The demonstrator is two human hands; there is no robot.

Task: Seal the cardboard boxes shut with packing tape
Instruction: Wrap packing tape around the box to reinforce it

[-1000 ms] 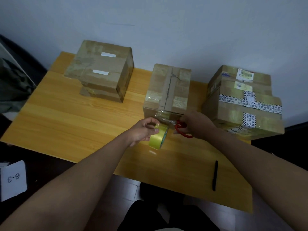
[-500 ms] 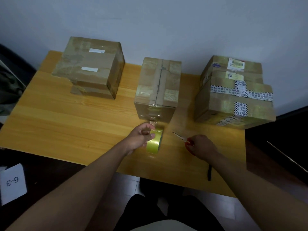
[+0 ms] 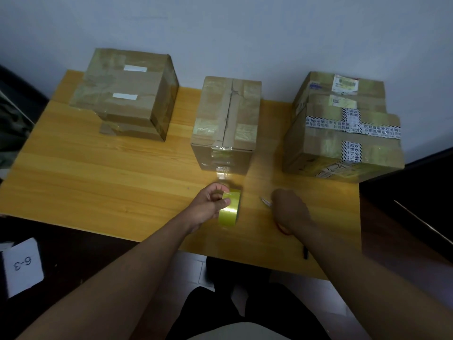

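Note:
Three cardboard boxes stand on the wooden table [image 3: 98,182]: a left box [image 3: 127,94], a middle box [image 3: 226,123] and a right box [image 3: 343,128]. A fresh clear tape strip runs over the middle box's seam and down its front, its loose end [image 3: 222,172] hanging free. My left hand [image 3: 210,207] grips the yellow tape roll [image 3: 230,209] just in front of that box. My right hand [image 3: 290,209] holds red-handled scissors [image 3: 266,202] to the right of the roll, blades pointing left; the handles are mostly hidden.
A black pen [image 3: 305,252] lies near the table's front edge, partly under my right forearm. A white card marked 6-3 [image 3: 23,266] sits on the dark floor at the left. The wall stands right behind the boxes.
My right hand has drawn the scissors back from the middle box's front toward me. The tape between roll and box is now cut, and the roll sits a little nearer to me.

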